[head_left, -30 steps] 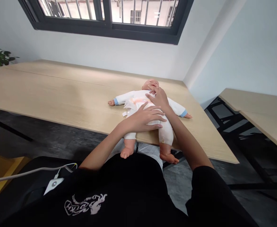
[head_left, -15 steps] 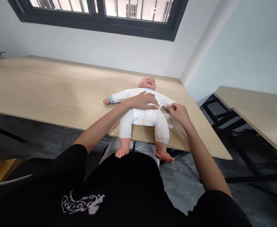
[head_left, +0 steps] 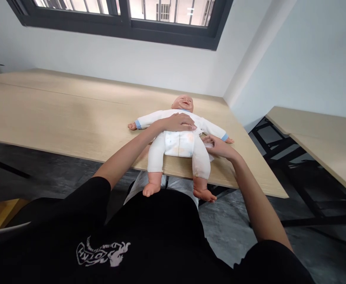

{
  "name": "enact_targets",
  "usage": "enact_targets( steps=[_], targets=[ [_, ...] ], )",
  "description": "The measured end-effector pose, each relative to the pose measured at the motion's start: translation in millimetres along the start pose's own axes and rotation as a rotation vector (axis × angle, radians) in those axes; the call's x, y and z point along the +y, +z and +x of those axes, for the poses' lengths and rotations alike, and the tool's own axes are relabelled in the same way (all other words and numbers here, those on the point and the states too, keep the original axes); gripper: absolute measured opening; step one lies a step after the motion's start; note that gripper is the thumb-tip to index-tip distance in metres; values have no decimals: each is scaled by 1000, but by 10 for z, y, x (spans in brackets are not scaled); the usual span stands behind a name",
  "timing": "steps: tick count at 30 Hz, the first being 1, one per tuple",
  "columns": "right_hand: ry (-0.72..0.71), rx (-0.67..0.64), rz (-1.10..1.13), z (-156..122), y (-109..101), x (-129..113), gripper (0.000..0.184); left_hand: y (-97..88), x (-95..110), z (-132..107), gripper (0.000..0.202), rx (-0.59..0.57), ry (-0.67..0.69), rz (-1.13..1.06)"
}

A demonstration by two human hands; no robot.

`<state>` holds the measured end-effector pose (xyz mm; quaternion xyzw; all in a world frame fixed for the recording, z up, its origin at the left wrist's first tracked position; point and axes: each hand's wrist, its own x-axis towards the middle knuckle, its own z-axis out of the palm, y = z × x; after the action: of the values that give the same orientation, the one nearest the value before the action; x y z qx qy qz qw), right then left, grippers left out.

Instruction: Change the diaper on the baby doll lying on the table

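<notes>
The doll [head_left: 201, 156] had a smooth, faintly glossy plastic head [head_left: 183, 102] and feet [head_left: 152, 189] and matt cloth legs [head_left: 156, 156]; its diaper [head_left: 179, 146] looked papery, the worktop [head_left: 72, 106] smooth wood, the shirt [head_left: 161, 236] matt cloth.

Window [head_left: 126, 17]: brightest spot I have; the panes wash out nearly white.
Tabletop [head_left: 57, 98]: soft, diffuse light, with pale sheen near the wall [head_left: 125, 59].
Doll [head_left: 200, 157]: white clothing comes through bright; I lose fine texture.
Shirt [head_left: 161, 236]: so dark I barely see folds.
Floor [head_left: 220, 225]: dim.
Frame edges: I get wide-lens stretching; little motion blur.
</notes>
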<state>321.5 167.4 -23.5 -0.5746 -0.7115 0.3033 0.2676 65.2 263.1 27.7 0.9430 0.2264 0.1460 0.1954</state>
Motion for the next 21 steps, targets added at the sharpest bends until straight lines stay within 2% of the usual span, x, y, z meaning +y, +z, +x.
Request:
enact_targets(
  steps=[2, 7, 10, 13, 18, 21],
  targets=[
    [17, -24, -24, -35, -52, 15, 57, 3, 17, 12, 49, 17, 4, 0],
    [35, -78, 55, -45, -112, -29, 56, 20, 88, 58, 49, 44, -5, 83],
    [57, -19, 140, -39, -118, -69, 58, 26, 145, 112, 49, 33, -54, 149],
    [46, 73, 341, -32, -109, -89, 58, 27, 219, 192, 49, 10, -46, 158],
    [83, 151, 668, -12, -97, -129, 59, 72, 369, 364, 45, -61, 34, -15],
    [77, 164, 770, -13, -101, -163, 54, 143, 428, 457, 44, -112, 9, -128]
  ],
)
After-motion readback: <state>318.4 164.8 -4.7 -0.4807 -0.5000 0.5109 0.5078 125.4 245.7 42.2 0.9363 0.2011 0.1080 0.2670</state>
